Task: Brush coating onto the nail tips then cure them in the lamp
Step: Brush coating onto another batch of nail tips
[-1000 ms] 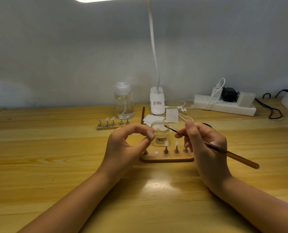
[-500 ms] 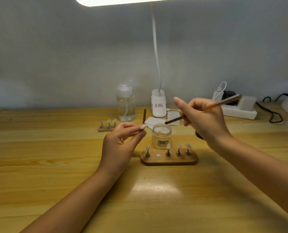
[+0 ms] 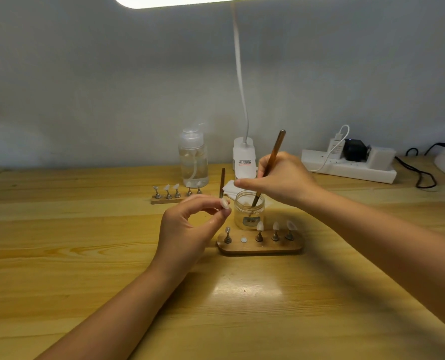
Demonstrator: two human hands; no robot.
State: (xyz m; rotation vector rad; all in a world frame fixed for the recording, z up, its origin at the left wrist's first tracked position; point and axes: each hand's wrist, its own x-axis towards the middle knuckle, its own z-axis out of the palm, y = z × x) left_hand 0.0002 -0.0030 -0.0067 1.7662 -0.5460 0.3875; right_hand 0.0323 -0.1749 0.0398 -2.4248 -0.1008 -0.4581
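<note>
Wooden tabletop (image 3: 86,255): right hand (image 3: 286,179) grips a brush (image 3: 269,165) dipped in the small jar (image 3: 249,210); left hand (image 3: 190,227) pinches a nail tip (image 3: 225,203).

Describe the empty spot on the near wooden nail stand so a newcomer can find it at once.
Start at the small glass jar mid-table, where the brush is dipping. Directly in front of it lies the oval wooden stand with a row of metal pegs. The second position from the left is a flat white disc with no peg on it, unlike the four peg positions beside it.
</note>
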